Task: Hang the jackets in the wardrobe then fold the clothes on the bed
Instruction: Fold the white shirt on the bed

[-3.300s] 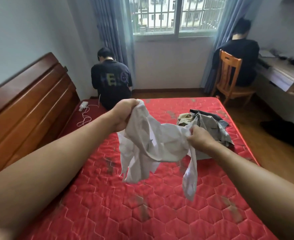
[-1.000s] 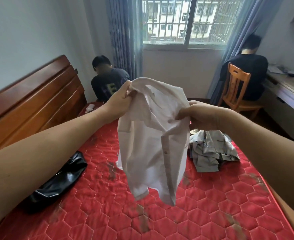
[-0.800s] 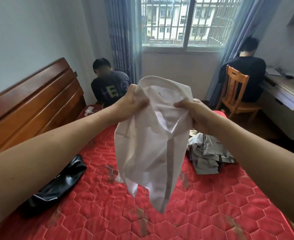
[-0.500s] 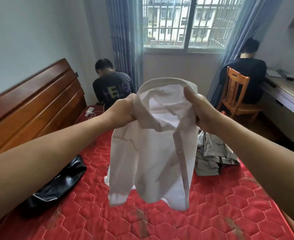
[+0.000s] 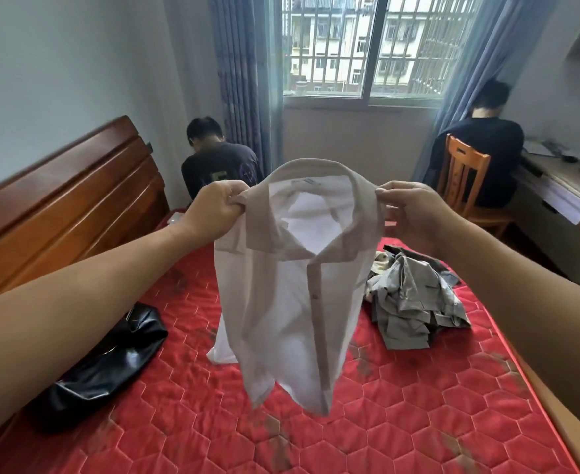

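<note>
**White shirt held up by the collar, folding about to start**

The folding step appears to be in hand. The left hand [image 5: 218,203] and right hand [image 5: 409,213] are held apart. Each pinches one end of the collar of a thin white button-front collared shirt [image 5: 295,302], which hangs in the air above the middle of the red hexagon-quilted mattress [image 5: 418,422]. Its front faces the camera.

The shirt looks light and limp. The placket runs down the centre, the collar stands open, the body is creased and the hem curls loosely without touching the mattress. The sleeves seem tucked behind, though I cannot tell how they lie.

Next, the shirt probably needs lowering flat onto the bare near part of the mattress and smoothing before the sides are turned in.

A crumpled heap of grey garments [image 5: 415,302] waits near the right edge. A glossy black leather-like item [image 5: 110,357], either a jacket or a bag, lies by the left edge
</note>
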The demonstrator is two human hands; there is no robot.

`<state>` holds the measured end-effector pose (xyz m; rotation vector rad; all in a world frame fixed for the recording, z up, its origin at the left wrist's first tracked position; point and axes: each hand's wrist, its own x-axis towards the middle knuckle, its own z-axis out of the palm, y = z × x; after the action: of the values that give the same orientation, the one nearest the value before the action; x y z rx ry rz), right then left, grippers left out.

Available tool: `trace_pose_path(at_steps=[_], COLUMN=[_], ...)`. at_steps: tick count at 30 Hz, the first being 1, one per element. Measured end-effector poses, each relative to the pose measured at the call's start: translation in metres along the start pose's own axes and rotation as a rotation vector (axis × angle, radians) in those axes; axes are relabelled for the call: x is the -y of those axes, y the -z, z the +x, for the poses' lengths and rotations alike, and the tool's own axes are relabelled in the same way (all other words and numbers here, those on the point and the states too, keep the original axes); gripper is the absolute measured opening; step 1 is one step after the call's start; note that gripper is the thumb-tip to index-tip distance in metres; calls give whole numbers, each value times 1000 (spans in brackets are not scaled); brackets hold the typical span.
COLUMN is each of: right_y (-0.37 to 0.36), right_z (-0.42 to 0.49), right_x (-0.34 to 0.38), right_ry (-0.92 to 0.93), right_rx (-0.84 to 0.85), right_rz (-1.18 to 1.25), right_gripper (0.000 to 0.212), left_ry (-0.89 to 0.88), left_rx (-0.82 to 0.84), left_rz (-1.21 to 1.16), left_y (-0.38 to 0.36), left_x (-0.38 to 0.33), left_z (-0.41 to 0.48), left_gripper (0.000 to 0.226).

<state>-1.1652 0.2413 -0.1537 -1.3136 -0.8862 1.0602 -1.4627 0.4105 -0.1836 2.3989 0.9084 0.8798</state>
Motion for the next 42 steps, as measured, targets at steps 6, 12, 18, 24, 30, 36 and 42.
trace_pose_path(at_steps=[6, 12, 18, 24, 30, 36, 42], right_y=[10, 13, 28, 42, 43, 36, 63], right_z=[12, 5, 1, -6, -8, -12, -22], right_x=[-1, 0, 21, 13, 0, 8, 17], right_ry=[279, 610, 683, 638, 649, 614, 827], right_rx=[-224, -253, -154, -124, -474, -486, -214], right_rz=[-399, -973, -1447, -1502, -1388, -1299, -1737], right_gripper=[16, 23, 50, 28, 21, 45, 38], left_ry=[29, 110, -44, -165, -103, -44, -16], left_rx=[-35, -93, 78, 29, -59, -97, 25], left_rz=[-21, -167, 175, 288, 269, 208, 260], left_y=[11, 14, 27, 35, 35, 46, 75], left_x=[-3, -31, -36, -12, -7, -13, -3], left_z=[7, 14, 17, 14, 7, 1, -4], left_gripper=[17, 23, 32, 26, 13, 25, 9])
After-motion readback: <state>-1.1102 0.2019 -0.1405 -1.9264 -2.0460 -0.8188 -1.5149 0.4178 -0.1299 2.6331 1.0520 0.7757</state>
